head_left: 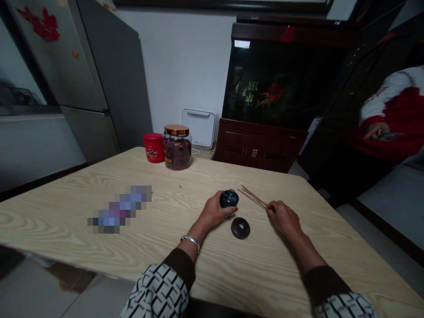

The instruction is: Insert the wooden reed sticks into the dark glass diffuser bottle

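My left hand (pixel 213 212) is wrapped around a small, glossy dark pot (pixel 229 198) with a narrow round mouth, near the middle of the wooden table (pixel 265 269). In my right hand (pixel 283 216) are a few thin brown sticks (pixel 252 197), pinched at their near ends. Their far ends point forward and left, apart from the pot. A dark round disc (pixel 239 229) with a pale spot at its centre lies flat on the table, just below the pot and between my hands.
A red canister (pixel 154 148) and a copper-lidded jar (pixel 178 152) stand at the table's back left. Something pixelated (pixel 121 210) lies on the left. Behind are a fridge (pixel 115 79) and a fish tank (pixel 274 84). A person (pixel 394 115) stands at the right.
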Demonstrator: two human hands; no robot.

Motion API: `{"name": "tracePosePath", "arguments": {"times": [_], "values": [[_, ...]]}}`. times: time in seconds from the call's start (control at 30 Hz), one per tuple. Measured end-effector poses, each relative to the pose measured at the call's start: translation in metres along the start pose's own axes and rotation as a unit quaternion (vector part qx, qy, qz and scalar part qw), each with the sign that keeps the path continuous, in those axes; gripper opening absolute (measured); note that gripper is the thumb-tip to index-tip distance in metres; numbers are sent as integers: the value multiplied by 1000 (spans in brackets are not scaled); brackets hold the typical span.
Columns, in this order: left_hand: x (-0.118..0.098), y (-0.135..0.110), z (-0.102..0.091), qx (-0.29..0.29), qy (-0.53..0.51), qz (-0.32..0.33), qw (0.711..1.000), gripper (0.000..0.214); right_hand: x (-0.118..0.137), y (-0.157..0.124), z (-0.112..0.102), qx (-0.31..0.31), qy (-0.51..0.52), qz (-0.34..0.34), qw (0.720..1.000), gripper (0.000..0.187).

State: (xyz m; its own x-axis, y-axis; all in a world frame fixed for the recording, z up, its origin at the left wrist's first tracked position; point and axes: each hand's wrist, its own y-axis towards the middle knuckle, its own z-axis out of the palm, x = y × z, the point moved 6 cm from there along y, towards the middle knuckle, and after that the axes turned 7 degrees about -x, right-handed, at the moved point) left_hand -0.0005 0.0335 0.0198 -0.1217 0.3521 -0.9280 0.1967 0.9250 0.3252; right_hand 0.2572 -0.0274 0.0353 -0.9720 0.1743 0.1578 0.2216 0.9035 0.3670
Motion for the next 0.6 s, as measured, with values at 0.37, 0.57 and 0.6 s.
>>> {"name": "tracePosePath", "arguments": {"times": [0.37, 0.57, 0.6], "values": [[0, 1, 0, 7, 21, 10, 1000, 61, -8, 19, -31, -90, 164, 58, 981, 16], [2, 1, 1, 4, 14, 7, 1000, 63, 29, 39, -62, -147, 649, 149, 732, 33], [2, 1, 1, 3, 12, 6, 1000, 63, 40, 42, -64, -148, 684, 147, 699, 35]]}}
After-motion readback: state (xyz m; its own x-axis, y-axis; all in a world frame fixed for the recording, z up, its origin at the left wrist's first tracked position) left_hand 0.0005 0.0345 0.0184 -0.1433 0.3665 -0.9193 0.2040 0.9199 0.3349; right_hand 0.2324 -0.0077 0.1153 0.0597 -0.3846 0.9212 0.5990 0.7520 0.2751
